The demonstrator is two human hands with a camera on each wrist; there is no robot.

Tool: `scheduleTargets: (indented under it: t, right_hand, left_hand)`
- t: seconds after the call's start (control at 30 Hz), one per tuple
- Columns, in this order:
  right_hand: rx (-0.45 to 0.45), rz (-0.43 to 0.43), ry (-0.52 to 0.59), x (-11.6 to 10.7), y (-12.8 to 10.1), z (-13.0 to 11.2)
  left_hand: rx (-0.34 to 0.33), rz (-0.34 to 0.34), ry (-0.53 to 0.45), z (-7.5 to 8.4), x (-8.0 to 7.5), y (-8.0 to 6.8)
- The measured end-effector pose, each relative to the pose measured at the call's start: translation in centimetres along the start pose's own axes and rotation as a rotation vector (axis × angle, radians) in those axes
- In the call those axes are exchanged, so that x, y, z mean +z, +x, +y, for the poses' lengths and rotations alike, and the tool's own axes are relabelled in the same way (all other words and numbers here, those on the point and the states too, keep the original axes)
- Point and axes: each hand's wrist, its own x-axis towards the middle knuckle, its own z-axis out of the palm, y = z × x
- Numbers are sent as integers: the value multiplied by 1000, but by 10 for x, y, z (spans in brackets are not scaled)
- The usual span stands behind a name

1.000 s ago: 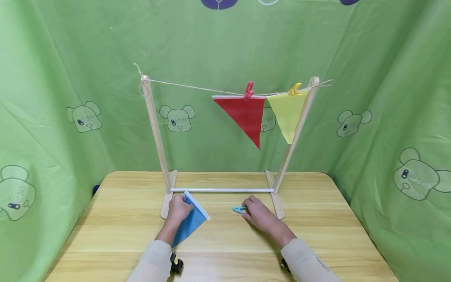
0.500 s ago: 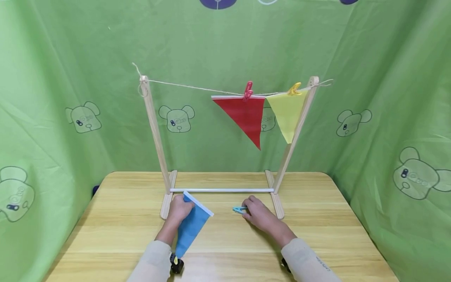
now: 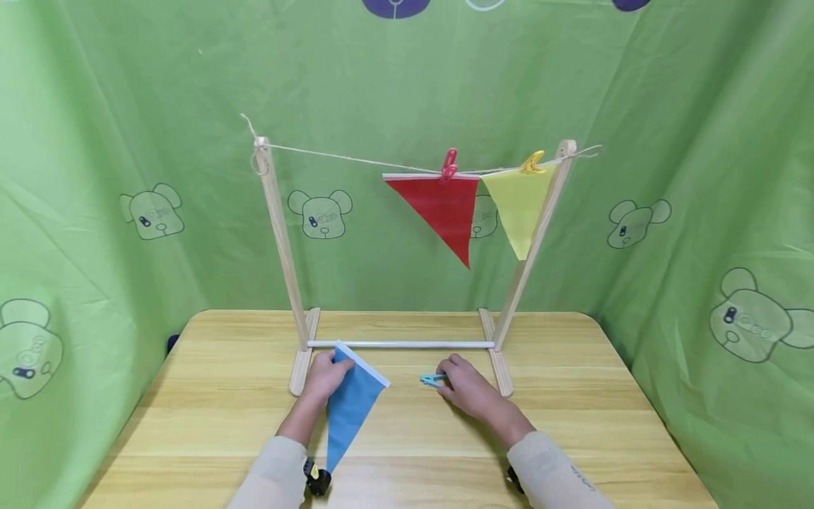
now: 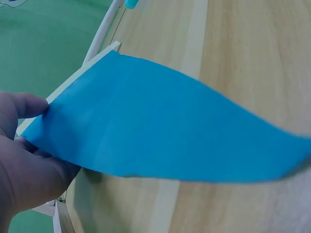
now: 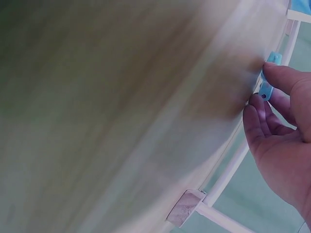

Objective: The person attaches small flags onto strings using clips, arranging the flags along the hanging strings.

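A blue triangular flag point(image 3: 353, 406) with a white top edge hangs from my left hand point(image 3: 326, 376), which pinches it near one upper corner. In the left wrist view the thumb lies over the white edge of the flag point(image 4: 146, 116). My right hand point(image 3: 469, 385) is low over the table at the right and holds a light-blue clothespin point(image 3: 432, 379) between thumb and fingers. The same clothespin point(image 5: 265, 91) shows at the fingertips in the right wrist view. Behind the hands, a red flag point(image 3: 445, 212) and a yellow flag point(image 3: 518, 208) hang on a string point(image 3: 343, 157).
A pink clothespin point(image 3: 449, 166) grips the red flag and a yellow clothespin point(image 3: 532, 162) the yellow one. Two wooden posts point(image 3: 280, 233) carry the string, joined low down by a white rod point(image 3: 400, 344). The wooden table point(image 3: 407, 452) stands before a green curtain point(image 3: 381, 85).
My left hand has raised the blue flag slightly and turned it, so more of it shows and its tip hangs lower. The right hand and clothespin have hardly moved.
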Motion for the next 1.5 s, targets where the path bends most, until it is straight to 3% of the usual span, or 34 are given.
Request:
scheduleTargets:
  t: [0.43,0.93,1.5]
  right_hand:
    - [13,21,72,-4,0,3]
    - [54,90,227,-11,-5,2]
    - [58,128,277,-24,-6,-2]
  left_hand:
    - [106,27,-80,1,0,-1]
    - [88,40,-82,5,-2,-3]
    - [98,36,-128,14,-6,-8]
